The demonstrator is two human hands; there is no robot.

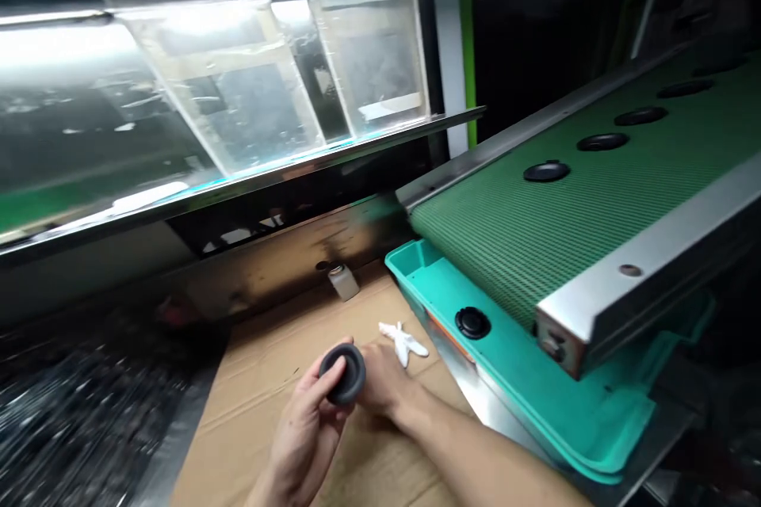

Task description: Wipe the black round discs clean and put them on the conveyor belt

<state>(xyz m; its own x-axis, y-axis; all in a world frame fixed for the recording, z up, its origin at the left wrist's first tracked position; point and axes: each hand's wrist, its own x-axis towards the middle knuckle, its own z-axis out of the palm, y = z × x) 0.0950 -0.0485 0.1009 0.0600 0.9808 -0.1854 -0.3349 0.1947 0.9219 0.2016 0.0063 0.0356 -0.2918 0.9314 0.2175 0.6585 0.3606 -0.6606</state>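
Observation:
My left hand (306, 420) grips a black round rubber part (343, 374) with a raised rim and a hollow centre, the thumb pressed on its face. Just behind it, my right hand (384, 376) is curled close to the part's right edge. The fingers of that hand are mostly hidden, so what they hold cannot be made out. Both hands are over a brown cardboard sheet (261, 368). Beyond the right hand lies a small white cloth-like piece (404, 341). One similar black part (473, 322) rests in the teal tray (571, 412).
A green conveyor belt (511, 230) slopes up to the right, carrying several black round parts (547, 171). A small whitish bottle (343, 283) stands at the cardboard's far edge. Clear panels (255, 103) rise behind. A dark shiny heap (71, 412) is at left.

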